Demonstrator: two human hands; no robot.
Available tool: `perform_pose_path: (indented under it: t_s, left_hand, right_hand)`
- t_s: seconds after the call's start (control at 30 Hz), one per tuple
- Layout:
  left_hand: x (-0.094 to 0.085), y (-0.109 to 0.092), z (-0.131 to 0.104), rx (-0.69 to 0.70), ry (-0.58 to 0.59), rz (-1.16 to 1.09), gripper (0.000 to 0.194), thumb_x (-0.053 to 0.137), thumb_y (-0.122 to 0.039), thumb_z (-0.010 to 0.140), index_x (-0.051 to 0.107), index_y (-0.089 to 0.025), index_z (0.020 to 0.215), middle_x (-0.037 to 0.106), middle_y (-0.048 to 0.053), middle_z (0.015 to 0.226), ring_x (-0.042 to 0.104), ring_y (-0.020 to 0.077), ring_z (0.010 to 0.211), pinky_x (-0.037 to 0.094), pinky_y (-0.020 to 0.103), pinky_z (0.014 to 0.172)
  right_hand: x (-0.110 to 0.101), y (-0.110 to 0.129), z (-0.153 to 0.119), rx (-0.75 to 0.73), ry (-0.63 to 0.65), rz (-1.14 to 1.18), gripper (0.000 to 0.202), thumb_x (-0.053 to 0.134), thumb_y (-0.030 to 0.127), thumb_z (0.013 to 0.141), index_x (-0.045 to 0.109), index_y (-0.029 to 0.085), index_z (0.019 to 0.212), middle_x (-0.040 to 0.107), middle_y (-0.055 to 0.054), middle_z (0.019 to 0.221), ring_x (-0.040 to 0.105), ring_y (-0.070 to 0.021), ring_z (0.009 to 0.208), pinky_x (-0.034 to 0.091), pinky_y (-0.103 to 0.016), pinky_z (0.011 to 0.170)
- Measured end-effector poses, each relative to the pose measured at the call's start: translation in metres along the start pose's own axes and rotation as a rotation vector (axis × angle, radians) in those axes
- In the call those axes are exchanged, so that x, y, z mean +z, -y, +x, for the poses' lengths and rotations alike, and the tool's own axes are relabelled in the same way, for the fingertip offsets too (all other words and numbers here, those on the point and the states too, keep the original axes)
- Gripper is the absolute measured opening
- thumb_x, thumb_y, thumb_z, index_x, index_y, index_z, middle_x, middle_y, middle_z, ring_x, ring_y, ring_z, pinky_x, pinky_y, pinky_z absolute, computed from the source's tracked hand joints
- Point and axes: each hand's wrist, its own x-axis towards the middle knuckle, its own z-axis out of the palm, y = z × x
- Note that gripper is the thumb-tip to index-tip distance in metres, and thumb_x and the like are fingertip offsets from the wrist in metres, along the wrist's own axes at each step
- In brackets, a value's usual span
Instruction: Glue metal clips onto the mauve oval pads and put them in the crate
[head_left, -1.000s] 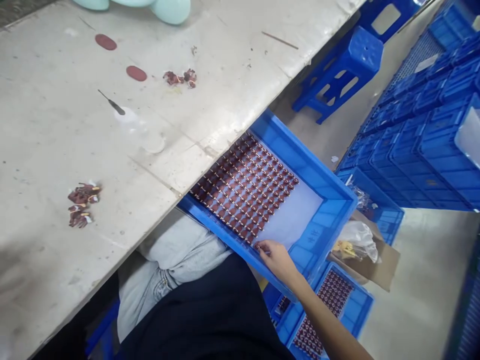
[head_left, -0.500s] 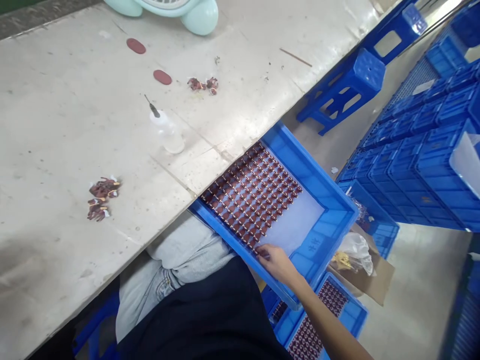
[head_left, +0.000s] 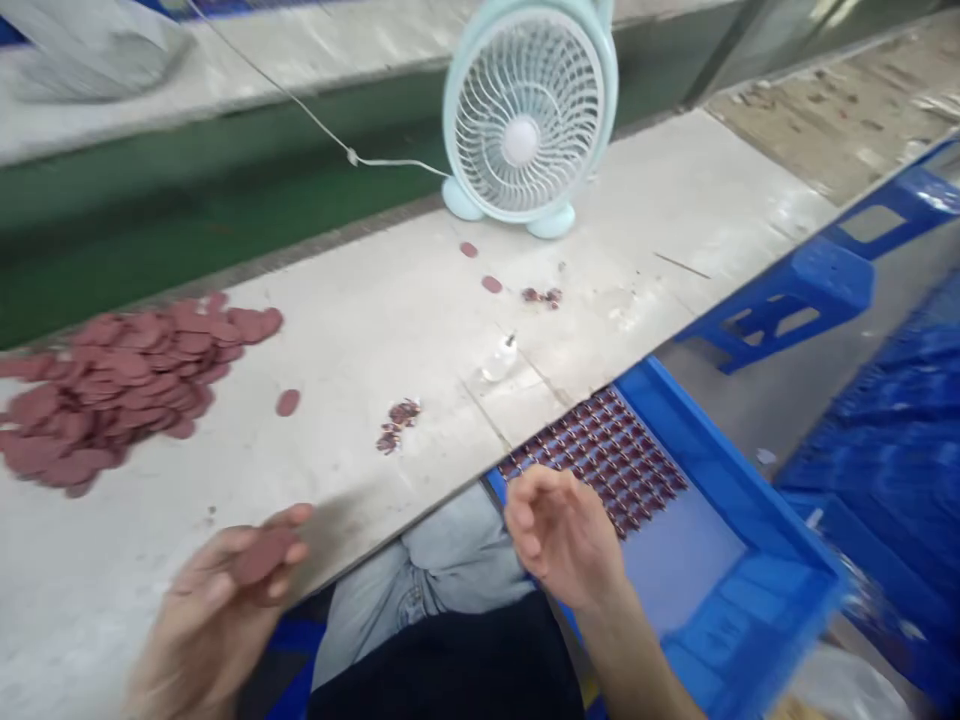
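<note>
one disc [head_left: 264, 556] is up off the table [head_left: 352, 340]. which hand has it?

the left hand [head_left: 225, 590], pinched between thumb and fingers. its long axis slants up and to the right, toward the other hand's side.

and the right hand [head_left: 566, 535]?

well apart from the disc, over to its right, fingers loosely curled around a hollow palm. it's blurred, so i'd only say it seems to hold nothing.

where does the cluster [head_left: 397, 425] lie from there?

on the table, ahead of both hands and between them, a bit nearer the left fingertips. a loose disc [head_left: 287, 402] lies between it and the pile [head_left: 135, 385].

which hand is nearer the crate [head_left: 757, 600]?

the right; it hangs in front of the crate's left side in this view.

what's in the crate?

brown pieces [head_left: 630, 460] in close rows, reaching back to the table's edge, on a pale sheet [head_left: 682, 565] that shows at the end away from the table.

any other container?

a small dark-tipped bottle [head_left: 501, 358], on the table past the cluster.
</note>
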Motion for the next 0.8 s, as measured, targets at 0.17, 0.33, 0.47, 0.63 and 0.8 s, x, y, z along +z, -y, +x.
perform_pose_path:
  t_s: [0.17, 0.33, 0.47, 0.63, 0.8]
  left_hand:
    - [0.02, 0.008, -0.023, -0.06, 0.067, -0.245, 0.031, 0.096, -0.033, 0.053, 0.078, -0.026, 0.077, 0.079, 0.004, 0.091, 0.071, 0.0133, 0.068, 0.055, 0.014, 0.055]
    - [0.024, 0.027, -0.026, -0.168, 0.185, -0.371, 0.025, 0.091, -0.031, 0.067, 0.079, -0.026, 0.088, 0.08, 0.006, 0.097, 0.073, 0.0137, 0.074, 0.056, 0.013, 0.058]
    - [0.035, 0.05, -0.02, -0.23, 0.295, -0.458, 0.025, 0.088, -0.032, 0.072, 0.079, -0.025, 0.094, 0.08, 0.007, 0.103, 0.076, 0.0144, 0.081, 0.055, 0.011, 0.059]
    - [0.047, 0.063, -0.017, -0.261, 0.349, -0.497, 0.022, 0.081, -0.027, 0.081, 0.077, -0.023, 0.103, 0.078, 0.01, 0.113, 0.076, 0.0172, 0.09, 0.056, 0.012, 0.062]
    - [0.05, 0.067, -0.015, -0.314, 0.419, -0.499, 0.037, 0.081, -0.014, 0.076, 0.076, -0.02, 0.113, 0.075, 0.01, 0.12, 0.073, 0.0187, 0.104, 0.058, 0.012, 0.071]
  right_hand:
    - [0.069, 0.011, 0.061, 0.222, 0.317, 0.657, 0.066, 0.039, 0.075, 0.092, 0.069, 0.018, 0.107, 0.052, 0.0, 0.078, 0.04, -0.0071, 0.055, 0.033, -0.008, 0.034]
    - [0.061, 0.04, 0.106, -0.029, 0.173, 0.721, 0.058, 0.044, 0.068, 0.093, 0.069, 0.017, 0.104, 0.051, 0.003, 0.075, 0.039, -0.0058, 0.053, 0.037, -0.005, 0.037]
    - [0.063, 0.048, 0.106, -0.002, 0.164, 0.65, 0.028, 0.057, 0.046, 0.095, 0.066, 0.02, 0.091, 0.046, 0.008, 0.064, 0.033, -0.0038, 0.044, 0.033, -0.006, 0.034]
    - [0.072, 0.021, 0.049, -0.102, 0.065, 0.139, 0.031, 0.077, 0.048, 0.077, 0.07, 0.022, 0.092, 0.056, 0.005, 0.06, 0.039, -0.0064, 0.038, 0.036, -0.016, 0.03]
    - [0.068, 0.012, 0.012, -0.062, -0.006, 0.042, 0.043, 0.07, 0.062, 0.079, 0.073, 0.02, 0.089, 0.052, 0.003, 0.052, 0.039, -0.0081, 0.034, 0.036, -0.019, 0.029]
